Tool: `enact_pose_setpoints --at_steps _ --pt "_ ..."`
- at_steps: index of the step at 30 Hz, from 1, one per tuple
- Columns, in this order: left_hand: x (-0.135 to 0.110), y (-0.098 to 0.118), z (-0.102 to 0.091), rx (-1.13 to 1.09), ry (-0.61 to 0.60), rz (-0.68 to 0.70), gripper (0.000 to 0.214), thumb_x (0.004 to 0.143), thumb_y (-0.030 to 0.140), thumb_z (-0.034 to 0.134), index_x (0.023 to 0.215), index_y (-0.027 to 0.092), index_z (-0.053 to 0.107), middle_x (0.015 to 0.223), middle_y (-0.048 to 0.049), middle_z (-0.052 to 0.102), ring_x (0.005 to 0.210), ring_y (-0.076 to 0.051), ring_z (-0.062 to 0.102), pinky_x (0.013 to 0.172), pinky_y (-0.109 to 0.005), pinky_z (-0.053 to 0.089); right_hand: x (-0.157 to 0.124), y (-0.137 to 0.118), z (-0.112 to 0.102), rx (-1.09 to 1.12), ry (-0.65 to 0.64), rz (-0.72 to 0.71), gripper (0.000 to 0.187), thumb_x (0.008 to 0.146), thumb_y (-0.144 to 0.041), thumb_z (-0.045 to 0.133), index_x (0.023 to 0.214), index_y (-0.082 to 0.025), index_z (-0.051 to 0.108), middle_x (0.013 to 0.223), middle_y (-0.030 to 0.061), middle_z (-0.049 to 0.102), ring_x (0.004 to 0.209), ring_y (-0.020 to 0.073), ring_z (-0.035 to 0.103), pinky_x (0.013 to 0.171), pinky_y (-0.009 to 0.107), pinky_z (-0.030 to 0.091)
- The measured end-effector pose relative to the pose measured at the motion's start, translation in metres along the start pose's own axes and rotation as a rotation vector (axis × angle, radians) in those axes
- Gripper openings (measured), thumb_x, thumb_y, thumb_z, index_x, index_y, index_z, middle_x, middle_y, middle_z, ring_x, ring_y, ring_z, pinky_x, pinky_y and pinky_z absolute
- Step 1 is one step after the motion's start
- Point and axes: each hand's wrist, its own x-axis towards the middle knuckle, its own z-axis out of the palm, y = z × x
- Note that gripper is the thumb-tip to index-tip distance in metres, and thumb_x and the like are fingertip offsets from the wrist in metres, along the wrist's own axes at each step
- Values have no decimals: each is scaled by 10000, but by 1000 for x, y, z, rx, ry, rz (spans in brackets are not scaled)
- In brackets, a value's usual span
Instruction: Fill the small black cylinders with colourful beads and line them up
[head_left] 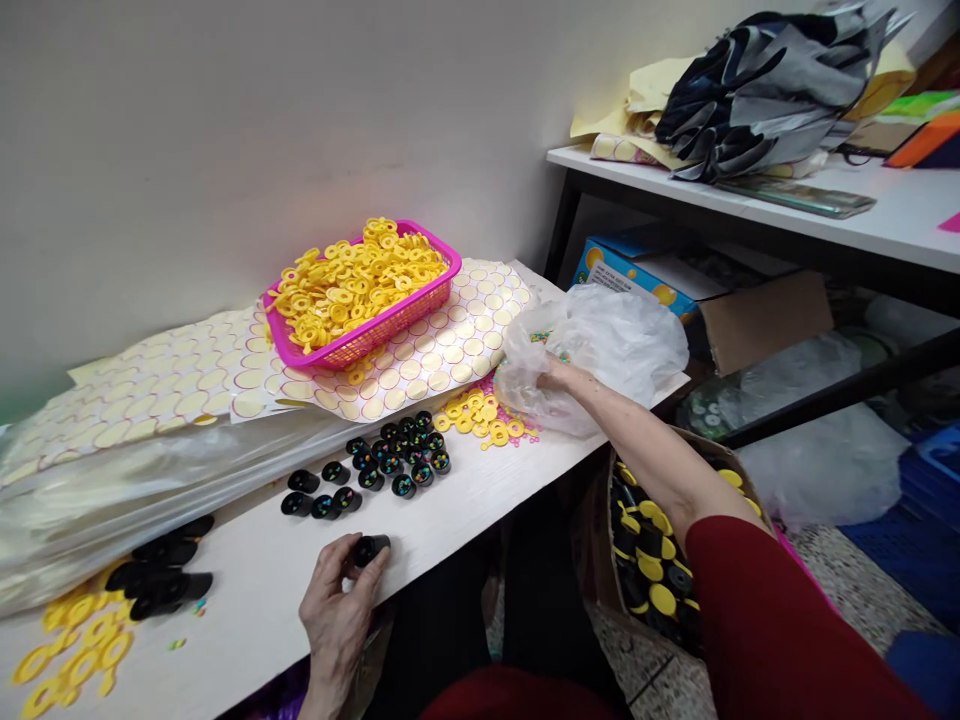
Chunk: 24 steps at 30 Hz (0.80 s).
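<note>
My left hand grips a small black cup between thumb and fingers, at the front edge of the white table. My right hand reaches into a translucent plastic bag that holds tiny coloured beads; its fingers are hidden there. Several black cups stand grouped beyond my left hand, many with coloured bits inside. Yellow ring-shaped pieces with short stems lie beside the bag, among scattered pink bits.
A pink basket heaped with yellow pieces rests on sheets printed with circles. More black cups and yellow pieces lie at left. A carton of yellow-capped black cups stands below my right arm. Another table stands at right.
</note>
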Motion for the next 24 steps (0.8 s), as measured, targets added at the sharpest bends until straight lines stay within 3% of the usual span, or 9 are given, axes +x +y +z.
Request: enact_pose_setpoints --at_steps 3,7,11,17,24 --pt "0 1 6 -36 -14 -1 456 585 509 743 886 176 664 882 -9 603 567 -80 484 608 -257 454 -14 3 -7 -44 10 113 190 712 -204 619 887 -151 671 937 66 685 918 196 594 789 245 434" --pt "-1 -1 5 -64 -7 7 476 567 512 756 887 171 666 896 -16 608 580 -80 481 619 -255 460 -29 11 -14 -84 45 276 222 761 -285 576 910 -149 668 850 78 690 846 204 604 696 236 420" --pt "-3 1 1 -60 -24 -106 541 490 549 779 853 162 675 871 -19 612 597 -94 496 566 -248 447 -41 16 -20 -92 28 362 247 716 -383 650 761 -140 665 762 93 666 745 208 599 616 243 404" --pt "-9 17 14 -193 -39 -209 551 387 530 818 761 152 674 825 -29 617 736 -155 582 628 -257 491 -58 11 -21 -84 56 283 147 760 -225 568 849 -149 655 915 95 655 809 167 580 679 214 391" --pt "-18 17 23 -212 -72 -177 501 443 477 821 793 149 676 856 -39 616 751 -156 583 631 -257 495 -63 14 -20 -97 25 189 186 759 -252 525 841 -162 666 761 34 660 790 178 562 668 221 389"
